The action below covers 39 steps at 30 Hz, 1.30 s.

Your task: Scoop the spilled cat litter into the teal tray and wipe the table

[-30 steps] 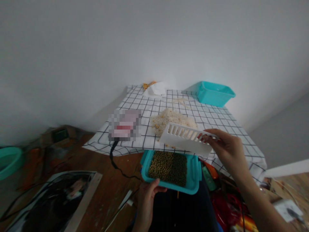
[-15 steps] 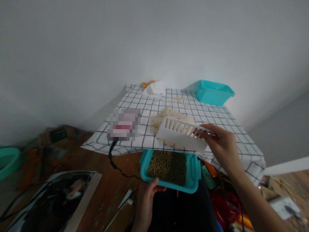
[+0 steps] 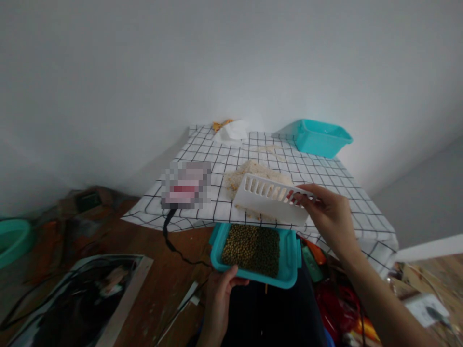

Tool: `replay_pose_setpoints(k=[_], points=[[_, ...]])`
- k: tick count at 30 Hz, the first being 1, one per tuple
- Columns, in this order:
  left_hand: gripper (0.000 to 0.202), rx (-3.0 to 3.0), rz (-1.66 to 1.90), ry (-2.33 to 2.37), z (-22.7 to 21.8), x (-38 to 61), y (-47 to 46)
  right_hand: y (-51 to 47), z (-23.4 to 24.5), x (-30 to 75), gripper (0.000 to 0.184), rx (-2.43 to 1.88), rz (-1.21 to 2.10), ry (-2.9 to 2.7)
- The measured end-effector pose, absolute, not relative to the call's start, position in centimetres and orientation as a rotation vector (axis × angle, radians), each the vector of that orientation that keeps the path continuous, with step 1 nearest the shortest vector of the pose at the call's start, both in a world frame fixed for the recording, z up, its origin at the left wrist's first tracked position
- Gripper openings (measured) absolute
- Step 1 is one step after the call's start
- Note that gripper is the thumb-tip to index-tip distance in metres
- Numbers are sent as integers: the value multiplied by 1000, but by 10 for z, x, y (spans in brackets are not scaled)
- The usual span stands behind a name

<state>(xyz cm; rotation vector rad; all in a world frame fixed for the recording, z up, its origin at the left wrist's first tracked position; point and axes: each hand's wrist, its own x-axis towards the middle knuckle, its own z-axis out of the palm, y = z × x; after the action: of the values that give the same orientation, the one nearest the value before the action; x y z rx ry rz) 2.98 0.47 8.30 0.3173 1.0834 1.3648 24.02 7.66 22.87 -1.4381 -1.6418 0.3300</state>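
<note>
My left hand (image 3: 219, 289) grips the near edge of a teal tray (image 3: 291, 260) filled with green and yellowish beans (image 3: 252, 248), held just below the table's front edge. My right hand (image 3: 327, 217) is closed on the right end of a white slotted plastic basket (image 3: 268, 202), tilted against a heap of pale grain (image 3: 241, 174) on the checked tablecloth (image 3: 224, 159). The basket's lower edge sits right above the tray.
A teal tub (image 3: 318, 137) stands at the far right of the table, white paper (image 3: 233, 131) at the back, a blurred pink item (image 3: 185, 185) with a black cable (image 3: 170, 238) at the left. A framed picture (image 3: 83, 299) lies on the wooden floor; clutter at right.
My right hand and the white basket have shifted slightly left and toward the grain heap. The tray and my left hand have barely moved.
</note>
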Motion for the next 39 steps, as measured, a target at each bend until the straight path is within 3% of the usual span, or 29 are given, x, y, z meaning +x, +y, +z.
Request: replay_pose_setpoints(k=[30,39], points=[[26,315,1373,1063,83,30,4,59,231,247,17,-1396,462,-1650],[24,308,1359,1078,84,30,5,52,228,248,12,-1323,241,-1771]])
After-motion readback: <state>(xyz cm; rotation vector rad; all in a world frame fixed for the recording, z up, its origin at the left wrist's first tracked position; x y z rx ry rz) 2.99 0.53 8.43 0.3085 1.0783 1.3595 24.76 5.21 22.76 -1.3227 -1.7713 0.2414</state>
